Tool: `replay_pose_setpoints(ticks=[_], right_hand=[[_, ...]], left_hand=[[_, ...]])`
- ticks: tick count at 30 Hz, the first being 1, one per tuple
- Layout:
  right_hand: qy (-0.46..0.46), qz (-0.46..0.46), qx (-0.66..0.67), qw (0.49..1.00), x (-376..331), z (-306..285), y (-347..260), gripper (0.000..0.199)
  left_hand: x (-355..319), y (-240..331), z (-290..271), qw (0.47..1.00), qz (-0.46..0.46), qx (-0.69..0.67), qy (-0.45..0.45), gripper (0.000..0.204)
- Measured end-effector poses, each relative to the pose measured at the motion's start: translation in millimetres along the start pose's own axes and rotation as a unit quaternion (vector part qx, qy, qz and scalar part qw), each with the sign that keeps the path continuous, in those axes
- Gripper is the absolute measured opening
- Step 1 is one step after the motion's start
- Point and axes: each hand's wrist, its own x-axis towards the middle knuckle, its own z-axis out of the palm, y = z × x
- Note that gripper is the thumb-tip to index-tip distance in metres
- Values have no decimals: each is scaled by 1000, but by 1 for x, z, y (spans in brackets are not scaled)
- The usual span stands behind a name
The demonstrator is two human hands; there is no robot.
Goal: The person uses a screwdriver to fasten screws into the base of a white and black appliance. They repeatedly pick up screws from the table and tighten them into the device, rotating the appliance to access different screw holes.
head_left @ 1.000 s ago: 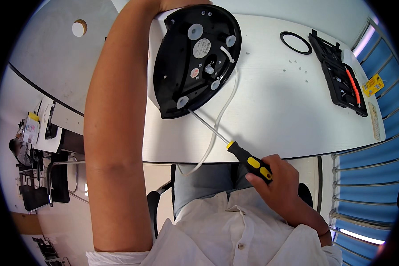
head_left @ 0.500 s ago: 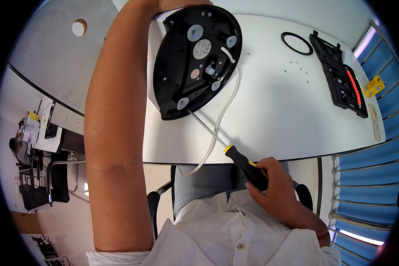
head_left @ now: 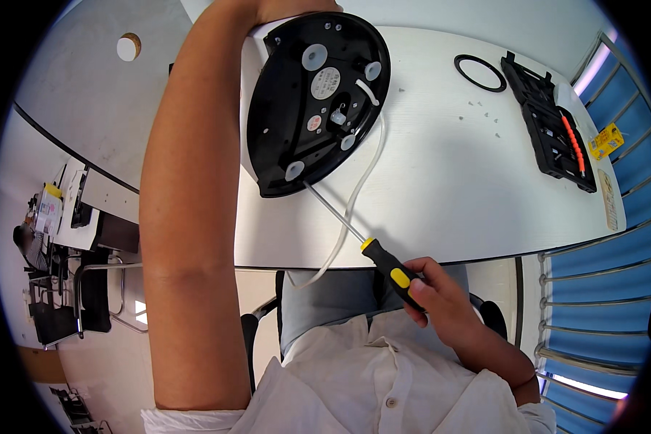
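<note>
A black, leaf-shaped appliance base [head_left: 289, 119] has its underside facing me, with several translucent suction-cup feet and a white cable [head_left: 369, 165] coming from it. My left hand [head_left: 296, 7] is at its far edge, holding it; most of the fingers are cut off by the top of the view or hidden. My right hand [head_left: 441, 300] is closed round the black-and-yellow handle of a screwdriver [head_left: 390, 269]. The shaft points up and left. Its tip meets the base's near edge, beside the lower suction cup [head_left: 294, 171]; I cannot tell whether it sits in a screw.
Several small screws [head_left: 477, 112] lie on the white table [head_left: 441, 195], with a black ring [head_left: 480, 73] beyond them. At right are an open black tool case [head_left: 546, 137] holding an orange-red flexible shaft, a yellow box [head_left: 606, 141] and metal railings [head_left: 600, 304].
The screwdriver handle has turned in my right hand, bringing its yellow patch into sight, and my fingers have shifted their grip. The base appears slightly farther left and its tilt is nearly the same.
</note>
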Motion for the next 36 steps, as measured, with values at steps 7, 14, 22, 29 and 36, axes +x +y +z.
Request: replay_pose_setpoints(ticks=[7, 14, 22, 29, 36], right_hand=[[177, -301, -460, 817, -1, 14, 8, 39], [88, -154, -426, 887, -1, 9, -10, 37], [-22, 4, 19, 1000, 9, 2, 0, 24], [-147, 49, 182, 971, 8, 5, 13, 41], [-15, -137, -197, 971, 1, 17, 14, 38]], left_hand=[[-2, 4, -4, 1000, 18, 15, -10, 33], [2, -5, 1, 998, 52, 41, -4, 32], [-5, 3, 0, 1000, 6, 20, 12, 32], [-8, 5, -2, 999, 47, 9, 18, 31], [-14, 7, 1, 995, -42, -83, 21, 35]])
